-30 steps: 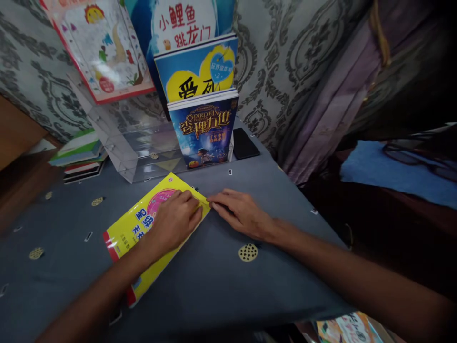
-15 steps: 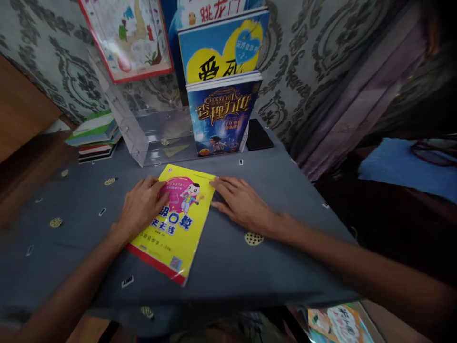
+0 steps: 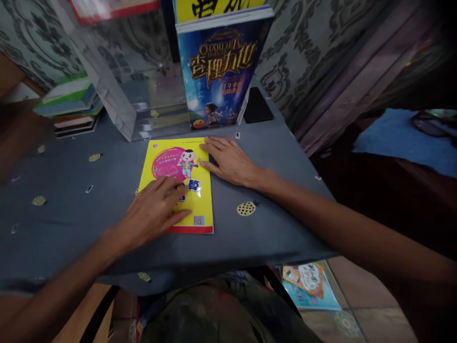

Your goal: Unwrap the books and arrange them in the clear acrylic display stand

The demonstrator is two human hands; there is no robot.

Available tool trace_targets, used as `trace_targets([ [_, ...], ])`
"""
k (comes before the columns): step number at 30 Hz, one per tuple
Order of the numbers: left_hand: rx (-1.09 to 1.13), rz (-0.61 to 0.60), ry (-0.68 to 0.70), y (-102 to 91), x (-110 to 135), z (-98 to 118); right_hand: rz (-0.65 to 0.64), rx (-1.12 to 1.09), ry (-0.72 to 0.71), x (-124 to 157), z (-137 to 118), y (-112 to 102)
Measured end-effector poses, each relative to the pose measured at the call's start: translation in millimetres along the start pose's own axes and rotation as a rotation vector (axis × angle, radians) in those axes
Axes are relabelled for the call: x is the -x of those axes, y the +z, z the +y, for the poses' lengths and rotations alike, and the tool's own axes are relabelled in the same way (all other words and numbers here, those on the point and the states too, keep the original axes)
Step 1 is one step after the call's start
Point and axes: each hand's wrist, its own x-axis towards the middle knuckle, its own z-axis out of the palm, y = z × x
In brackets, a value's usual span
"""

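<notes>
A yellow workbook (image 3: pixel 167 162) with a cartoon child on its cover lies flat and upright on the grey tablecloth (image 3: pixel 64 209). My left hand (image 3: pixel 153 212) rests on its lower half, fingers stretched flat over the cover. At the book's upper right edge lies my right hand (image 3: pixel 228 159), fingers spread, fingertips touching the cover. Neither hand grips anything.
A clear acrylic book stand (image 3: pixel 117 95) at the back holds a blue fantasy book (image 3: pixel 217 76) with others behind it. A stack of books (image 3: pixel 69 102) sits far left, a black phone (image 3: pixel 257 105) behind the stand. Patterned wallpaper and curtain bound the right. A book (image 3: pixel 309 286) lies on the floor.
The yellow workbook has been turned from slanted to square with the table edge. My left hand slid down to its lower half; my right hand stayed at its right edge. The view tilted down.
</notes>
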Motion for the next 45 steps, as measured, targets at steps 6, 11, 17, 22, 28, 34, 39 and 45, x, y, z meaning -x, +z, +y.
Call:
trace_targets([
  [6,0.000,-0.043,0.176,-3.8,10.4,25.3,0.012,-0.063,-0.051,11.1,-11.7,-4.4],
  [11,-0.059,0.053,0.199,1.9,11.1,31.3,0.064,-0.261,-0.151,47.2,-35.0,-11.7],
  [17,-0.079,0.107,0.243,1.3,10.0,35.6,0.009,-0.625,-0.140,88.7,-59.0,-31.1],
  [22,-0.059,0.126,0.280,-1.4,8.7,35.9,-0.010,-0.716,-0.165,94.1,-61.2,-34.8],
  [28,0.007,0.139,0.291,-2.1,9.4,36.8,0.085,-0.749,-0.136,93.6,-60.9,-32.5],
  [34,0.043,0.133,0.288,-3.6,9.7,36.5,0.042,-0.797,-0.187,92.1,-61.4,-35.0],
  [39,0.089,0.096,0.277,-4.3,10.7,35.9,0.000,-0.789,-0.195,91.3,-60.3,-34.7],
  [45,0.051,0.120,0.295,-3.2,10.2,37.0,0.000,-0.804,-0.173,91.9,-61.9,-35.6],
])
